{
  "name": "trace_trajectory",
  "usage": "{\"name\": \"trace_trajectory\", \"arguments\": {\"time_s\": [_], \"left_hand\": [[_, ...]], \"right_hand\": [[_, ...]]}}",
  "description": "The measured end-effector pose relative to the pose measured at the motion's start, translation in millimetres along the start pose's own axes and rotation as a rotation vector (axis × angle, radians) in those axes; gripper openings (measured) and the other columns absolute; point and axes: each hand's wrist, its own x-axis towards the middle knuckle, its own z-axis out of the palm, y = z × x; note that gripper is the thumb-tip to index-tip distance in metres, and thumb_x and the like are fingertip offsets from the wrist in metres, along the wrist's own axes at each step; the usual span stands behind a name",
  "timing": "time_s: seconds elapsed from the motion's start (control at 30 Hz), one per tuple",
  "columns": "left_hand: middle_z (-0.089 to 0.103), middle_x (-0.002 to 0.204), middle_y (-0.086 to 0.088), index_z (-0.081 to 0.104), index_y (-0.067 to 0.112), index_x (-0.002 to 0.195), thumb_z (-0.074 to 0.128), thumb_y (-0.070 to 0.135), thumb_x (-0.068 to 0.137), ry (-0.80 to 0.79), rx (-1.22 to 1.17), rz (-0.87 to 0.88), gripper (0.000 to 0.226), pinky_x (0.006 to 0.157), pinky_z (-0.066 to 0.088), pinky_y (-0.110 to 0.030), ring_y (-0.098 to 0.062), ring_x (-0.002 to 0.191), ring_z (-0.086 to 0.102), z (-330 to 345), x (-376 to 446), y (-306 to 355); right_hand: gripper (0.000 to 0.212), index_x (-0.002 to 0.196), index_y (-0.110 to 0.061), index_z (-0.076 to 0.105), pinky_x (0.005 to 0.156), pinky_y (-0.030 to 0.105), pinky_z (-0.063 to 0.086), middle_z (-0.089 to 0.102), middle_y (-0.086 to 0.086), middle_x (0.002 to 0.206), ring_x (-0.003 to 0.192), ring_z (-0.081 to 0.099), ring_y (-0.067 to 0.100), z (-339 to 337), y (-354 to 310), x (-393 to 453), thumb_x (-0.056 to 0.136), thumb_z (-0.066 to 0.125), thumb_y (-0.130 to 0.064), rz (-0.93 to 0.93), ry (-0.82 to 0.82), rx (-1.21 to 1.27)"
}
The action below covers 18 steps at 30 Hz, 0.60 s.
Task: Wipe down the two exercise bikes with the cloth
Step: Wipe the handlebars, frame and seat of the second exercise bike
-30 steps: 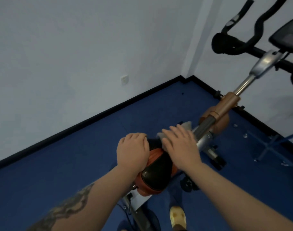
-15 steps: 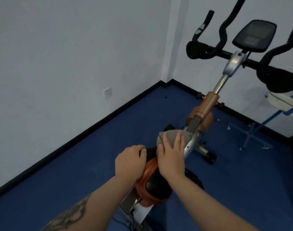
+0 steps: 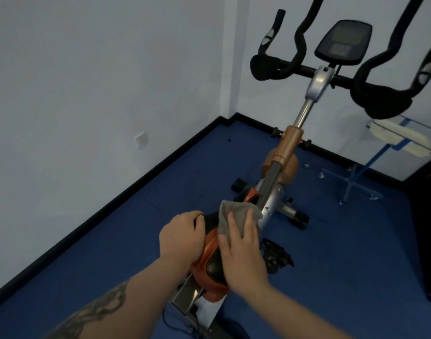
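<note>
Grey cloth (image 3: 236, 216) lies under the flat right hand (image 3: 241, 255) on the saddle (image 3: 210, 267); left hand (image 3: 181, 237) grips its side.

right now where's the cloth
In the head view the grey cloth lies low and centre, on the front of the bike saddle, pressed under the right hand beside the left hand.

A small home-gym corner — an exercise bike (image 3: 286, 152) with black handlebars (image 3: 385, 99) and a console (image 3: 343, 42) rises beyond the fingers (image 3: 248, 216), on blue floor (image 3: 332, 253) between bare white walls (image 3: 87, 81) — a socket (image 3: 141, 140) left.
</note>
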Motion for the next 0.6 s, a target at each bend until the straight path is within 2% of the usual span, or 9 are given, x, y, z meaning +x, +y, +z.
{"name": "trace_trajectory", "arguments": {"time_s": [0.07, 0.1, 0.17, 0.27, 0.33, 0.4, 0.5, 0.6], "left_hand": [[0.066, 0.092, 0.015, 0.068, 0.037, 0.098, 0.037, 0.037, 0.096, 0.012, -0.001, 0.0, 0.031, 0.059, 0.032, -0.026, -0.003, 0.076, 0.048, -1, 0, 0], [0.066, 0.092, 0.015, 0.068, 0.037, 0.098, 0.038, 0.036, 0.096, 0.01, -0.003, -0.003, 0.031, 0.06, 0.032, -0.026, -0.003, 0.076, 0.048, -1, 0, 0], [0.066, 0.091, 0.014, 0.068, 0.036, 0.097, 0.037, 0.035, 0.096, -0.009, -0.001, -0.007, 0.031, 0.058, 0.032, -0.026, -0.004, 0.074, 0.049, -3, 0, 1], [0.065, 0.087, 0.012, 0.067, 0.034, 0.094, 0.036, 0.034, 0.096, -0.035, 0.003, 0.011, 0.03, 0.061, 0.041, -0.029, -0.008, 0.076, 0.057, -3, 1, 1], [0.066, 0.089, 0.011, 0.066, 0.033, 0.096, 0.036, 0.033, 0.096, -0.034, 0.004, 0.019, 0.03, 0.064, 0.044, -0.03, -0.01, 0.08, 0.059, -3, 2, 2], [0.067, 0.091, 0.009, 0.067, 0.031, 0.099, 0.036, 0.032, 0.097, -0.046, 0.007, 0.038, 0.031, 0.066, 0.047, -0.032, -0.011, 0.08, 0.059, -4, 1, 2], [0.067, 0.106, 0.006, 0.066, 0.027, 0.112, 0.036, 0.029, 0.098, -0.085, -0.015, 0.066, 0.033, 0.075, 0.049, -0.035, -0.014, 0.091, 0.061, -8, 1, 4], [0.06, 0.128, 0.007, 0.058, 0.024, 0.127, 0.038, 0.023, 0.098, -0.087, -0.048, 0.164, 0.035, 0.09, 0.046, -0.035, -0.014, 0.113, 0.055, -9, -2, 2]], "right_hand": [[0.061, 0.155, -0.034, 0.005, 0.121, 0.04, 0.001, -0.025, -0.006, 0.158, 0.148, -0.015, 0.02, -15, 2, 16, 0.1, 0.02, -0.055, 0.026, -0.047, 0.07], [0.06, 0.155, -0.031, 0.006, 0.122, 0.044, 0.003, -0.021, -0.002, 0.16, 0.149, -0.011, 0.022, -23, -1, 23, 0.101, 0.021, -0.052, 0.043, -0.045, 0.07], [0.061, 0.155, -0.028, 0.009, 0.12, 0.043, 0.016, -0.019, 0.001, 0.161, 0.15, 0.002, 0.025, -24, -13, 20, 0.101, 0.019, -0.052, 0.099, -0.014, 0.083], [0.071, 0.151, -0.033, 0.027, 0.114, 0.039, 0.03, -0.02, -0.006, 0.16, 0.148, 0.007, 0.023, -7, -23, -9, 0.091, 0.007, -0.065, 0.083, 0.035, 0.005], [0.064, 0.144, -0.035, 0.04, 0.108, 0.043, 0.038, -0.017, -0.006, 0.161, 0.147, 0.015, 0.025, -6, -24, -3, 0.095, 0.01, -0.062, 0.094, 0.05, -0.026], [0.052, 0.139, -0.026, 0.045, 0.103, 0.042, 0.043, -0.019, 0.001, 0.161, 0.147, 0.014, 0.027, -9, -33, 15, 0.101, 0.02, -0.051, 0.182, 0.067, -0.091], [0.046, 0.139, -0.018, 0.045, 0.102, 0.038, 0.044, -0.019, 0.006, 0.161, 0.146, 0.013, 0.028, -7, -46, 26, 0.104, 0.026, -0.041, 0.261, 0.124, -0.168], [0.043, 0.143, -0.023, 0.042, 0.105, 0.036, 0.039, -0.01, 0.005, 0.162, 0.141, 0.025, 0.028, -1, -46, 0, 0.105, 0.027, -0.035, 0.221, 0.118, -0.206]]}}
